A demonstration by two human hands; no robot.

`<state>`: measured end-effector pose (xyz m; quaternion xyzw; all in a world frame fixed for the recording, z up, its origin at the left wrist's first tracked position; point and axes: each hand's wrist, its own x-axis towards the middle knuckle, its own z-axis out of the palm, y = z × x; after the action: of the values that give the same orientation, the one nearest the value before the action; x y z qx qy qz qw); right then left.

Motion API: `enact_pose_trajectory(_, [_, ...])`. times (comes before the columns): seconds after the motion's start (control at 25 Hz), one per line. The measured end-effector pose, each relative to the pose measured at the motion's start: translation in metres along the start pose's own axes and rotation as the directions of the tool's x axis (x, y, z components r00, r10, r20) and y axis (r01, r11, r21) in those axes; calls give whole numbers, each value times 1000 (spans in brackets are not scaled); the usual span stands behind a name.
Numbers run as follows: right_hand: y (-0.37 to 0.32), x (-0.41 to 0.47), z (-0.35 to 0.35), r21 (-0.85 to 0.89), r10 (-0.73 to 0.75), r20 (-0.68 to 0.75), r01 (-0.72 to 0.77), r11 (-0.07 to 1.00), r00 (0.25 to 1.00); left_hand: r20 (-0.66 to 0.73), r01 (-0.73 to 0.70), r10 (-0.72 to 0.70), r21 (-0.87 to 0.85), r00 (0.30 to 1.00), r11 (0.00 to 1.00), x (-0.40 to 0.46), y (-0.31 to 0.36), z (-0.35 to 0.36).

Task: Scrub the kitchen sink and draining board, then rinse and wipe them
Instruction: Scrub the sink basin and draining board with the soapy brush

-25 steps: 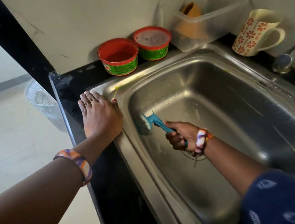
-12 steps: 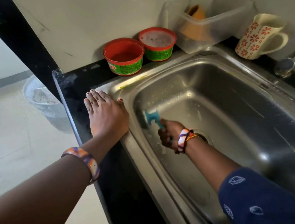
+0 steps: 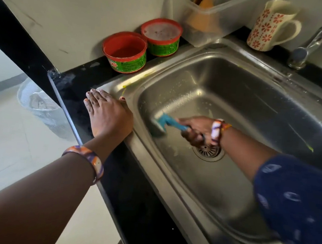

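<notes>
Scrubbing under way inside the sink (image 3: 235, 93). Right hand (image 3: 196, 131) clenched round the handle of the blue brush (image 3: 165, 123), with the brush head pressed against the basin's left inner wall, low down near the floor, just beside the drain (image 3: 208, 151). Compared with half a second ago, brush and hand shifted back along that wall, now lower and closer to the drain: one stroke of a back-and-forth scrub, the head blurred with motion. Left hand (image 3: 107, 113) laid flat, fingers straight, holding nothing, on the bench (image 3: 78, 88) at the sink's left rim, much as before, probably as a brace. Soap flecks and yellow-green smears visible on the rim and basin walls, so likely early in the job: far wall, right side and surrounding rim apparently yet to be scrubbed, rinsing and wiping not yet begun. Tap (image 3: 304, 50) at top right; no running water visible. Two red-rimmed tubs (image 3: 126, 53), a flowered mug (image 3: 270, 24) and a clear plastic box (image 3: 208, 17) behind the sink.
</notes>
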<state>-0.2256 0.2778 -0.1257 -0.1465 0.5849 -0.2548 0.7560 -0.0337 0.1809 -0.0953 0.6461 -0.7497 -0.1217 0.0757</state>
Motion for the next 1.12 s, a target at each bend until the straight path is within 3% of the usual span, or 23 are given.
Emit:
enact_pose_trajectory(0.08, [-16, 0, 9, 159, -122, 40, 115, 981, 992, -14, 1, -1, 1, 1000, 1000, 0, 1, 0])
enact_pose_trajectory(0.16, [7, -20, -9, 42, -66, 71, 63, 997, 995, -16, 5, -5, 7, 1000, 1000, 1, 1, 1])
enact_pose_trajectory(0.28, [55, -70, -49, -225, 173, 162, -134, 965, 972, -18, 14, -14, 2, 1000, 1000, 2, 1, 2])
enact_pose_trajectory(0.32, [61, -77, -53, -277, 191, 189, -134, 952, 963, -19, 13, -13, 1, 1000, 1000, 3, 1, 3])
enact_pose_trajectory(0.4, [54, -65, -43, -312, 16, 143, 30, 949, 990, -18, 9, -9, 4, 1000, 1000, 3, 2, 3])
enact_pose_trajectory(0.48, [29, -34, -16, -183, -235, 39, 238, 954, 971, -19, 6, -6, 7, 1000, 1000, 2, 2, 2])
enact_pose_trajectory(0.6, [-5, 2, 11, 18, -362, -17, 362, 932, 932, -24, 4, -4, 8, 1000, 1000, 2, 2, 1])
enact_pose_trajectory(0.72, [15, -8, -1, -47, -239, -24, 237, 970, 971, -19, 2, -2, 2, 1000, 1000, 3, 1, 2])
enact_pose_trajectory(0.84, [59, -48, -34, -184, 136, 51, -125, 975, 989, -16, -4, 4, 0, 1000, 1000, 4, 1, 3])
enact_pose_trajectory(0.92, [69, -63, -42, -248, 261, 60, -239, 939, 963, -13, -8, 8, 3, 1000, 1000, 5, 0, 4])
enact_pose_trajectory(1.0, [51, -51, -30, -237, 157, 55, -140, 961, 986, -8, -5, 5, 2, 1000, 1000, 5, 1, 3])
enact_pose_trajectory(1.12, [8, -4, 2, 9, -134, -13, 134, 991, 991, -5, -7, 7, 1, 1000, 1000, 5, 1, 1])
